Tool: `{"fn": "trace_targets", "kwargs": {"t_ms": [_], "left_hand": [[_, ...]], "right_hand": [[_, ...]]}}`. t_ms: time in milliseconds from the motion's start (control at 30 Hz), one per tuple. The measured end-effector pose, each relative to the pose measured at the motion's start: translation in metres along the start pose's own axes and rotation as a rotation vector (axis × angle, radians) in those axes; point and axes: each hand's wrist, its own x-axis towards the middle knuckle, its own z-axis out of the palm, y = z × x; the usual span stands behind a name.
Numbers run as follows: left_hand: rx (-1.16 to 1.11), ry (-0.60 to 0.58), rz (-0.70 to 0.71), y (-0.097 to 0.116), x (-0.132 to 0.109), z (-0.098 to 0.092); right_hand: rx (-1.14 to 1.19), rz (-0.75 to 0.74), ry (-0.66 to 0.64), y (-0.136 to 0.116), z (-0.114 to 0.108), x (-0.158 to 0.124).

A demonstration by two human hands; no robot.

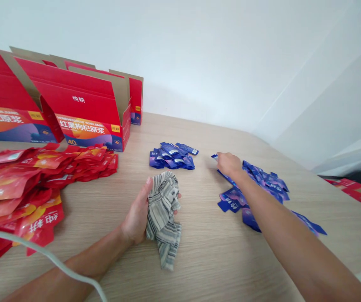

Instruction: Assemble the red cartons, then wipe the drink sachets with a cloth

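My left hand (138,214) is closed around a crumpled grey striped cloth (164,209), whose loose end hangs down toward the table. Farther right, my right hand (228,163) pinches a blue sachet (214,157); only its edge shows past my fingers. Beside and below my right wrist spreads a loose heap of blue sachets (271,183), partly covered by my forearm. A smaller pile of blue sachets (172,156) lies between my hands, a little beyond the cloth.
A large heap of red sachets (42,167) covers the table's left side. Behind it stand several red cartons (86,109) with raised flaps. A pale cable (51,256) crosses the lower left. A white wall (199,54) borders the wooden table (199,247).
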Motion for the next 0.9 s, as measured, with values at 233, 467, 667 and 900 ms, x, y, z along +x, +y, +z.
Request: {"fn": "trace_targets", "kwargs": {"t_ms": [233,467,667,900], "left_hand": [[-0.063,-0.012,-0.026,0.006,0.001,0.0],[-0.23,-0.008,0.037,0.01,0.003,-0.019],[-0.211,0.084,0.119,0.011,0.0,-0.002],[-0.219,0.088,0.277,0.001,-0.003,0.007]], "right_hand": [[0.474,-0.361,0.314,-0.069,-0.025,-0.074],[0.808,-1.157,0.201,-0.134,-0.001,-0.157],[0.965,-0.832,-0.214,-0.155,-0.009,-0.17],[1.064,-0.613,-0.185,-0.199,0.007,-0.174]]}}
